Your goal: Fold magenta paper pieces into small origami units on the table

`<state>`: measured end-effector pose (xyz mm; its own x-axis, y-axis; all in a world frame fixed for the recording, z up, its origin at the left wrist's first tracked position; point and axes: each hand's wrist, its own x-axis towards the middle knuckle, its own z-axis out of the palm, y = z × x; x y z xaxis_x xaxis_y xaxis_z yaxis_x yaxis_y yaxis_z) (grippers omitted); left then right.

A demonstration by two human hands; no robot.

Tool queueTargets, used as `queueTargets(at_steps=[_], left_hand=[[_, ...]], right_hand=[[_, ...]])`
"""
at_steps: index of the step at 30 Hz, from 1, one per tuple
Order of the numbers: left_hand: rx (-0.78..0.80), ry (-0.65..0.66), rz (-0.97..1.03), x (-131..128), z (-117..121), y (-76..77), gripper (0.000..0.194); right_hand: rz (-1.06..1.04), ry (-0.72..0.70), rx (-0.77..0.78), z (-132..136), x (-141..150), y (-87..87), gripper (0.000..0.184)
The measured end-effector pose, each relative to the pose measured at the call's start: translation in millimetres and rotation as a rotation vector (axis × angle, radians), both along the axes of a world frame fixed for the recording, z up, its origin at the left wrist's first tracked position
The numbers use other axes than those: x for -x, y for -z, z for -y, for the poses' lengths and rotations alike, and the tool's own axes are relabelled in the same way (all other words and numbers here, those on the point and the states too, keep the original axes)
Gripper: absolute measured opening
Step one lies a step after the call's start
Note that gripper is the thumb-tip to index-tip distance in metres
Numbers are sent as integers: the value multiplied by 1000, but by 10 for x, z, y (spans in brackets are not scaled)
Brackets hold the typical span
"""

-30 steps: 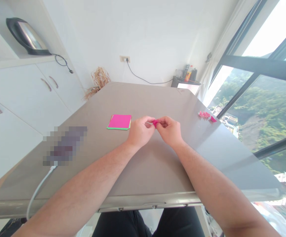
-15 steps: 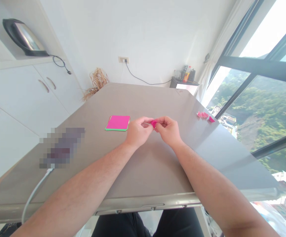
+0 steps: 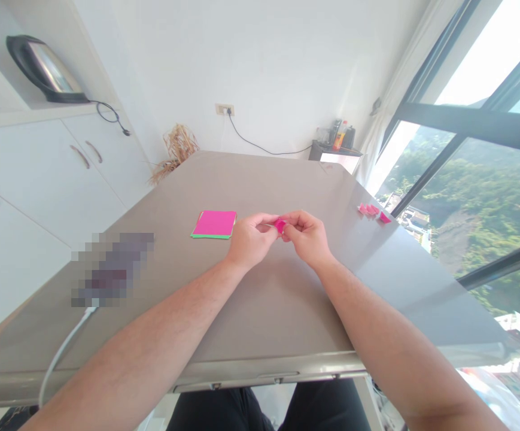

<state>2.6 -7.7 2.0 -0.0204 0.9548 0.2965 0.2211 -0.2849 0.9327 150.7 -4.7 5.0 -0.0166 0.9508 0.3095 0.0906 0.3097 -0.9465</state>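
Between the fingertips of both hands is a small folded piece of pink paper, partly hidden by the thumbs. My left hand pinches its left side, and my right hand pinches its right side. The hands meet just above the table's middle. Left of them lies a stack of square paper sheets, bright pink on top with a green edge showing below. Near the table's right edge sit several small folded pink paper pieces.
The grey-brown table has a blurred-out dark object at its left, with a white cable running off the front edge. Beyond the far end stand dried stalks and a small cabinet holding bottles. A window flanks the right side.
The fingers have shifted slightly on the pink paper, and a little more of it shows between them. The stack and the other folded pieces stay where they were.
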Motion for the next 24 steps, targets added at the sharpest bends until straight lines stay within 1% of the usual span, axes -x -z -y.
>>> queueTargets(at_steps=[11,19,24], left_hand=[[-18,37,81,-1,-57,79,28],[24,44,155,-20,-22,23,29],[61,106,269,-35,-25,10,30]], right_hand=[[-57,-34,-20,-1,-11,-18,7],[-80,-46,-1,-17,-47,23,10],[-109,-53,-19,-26,-51,44,11]])
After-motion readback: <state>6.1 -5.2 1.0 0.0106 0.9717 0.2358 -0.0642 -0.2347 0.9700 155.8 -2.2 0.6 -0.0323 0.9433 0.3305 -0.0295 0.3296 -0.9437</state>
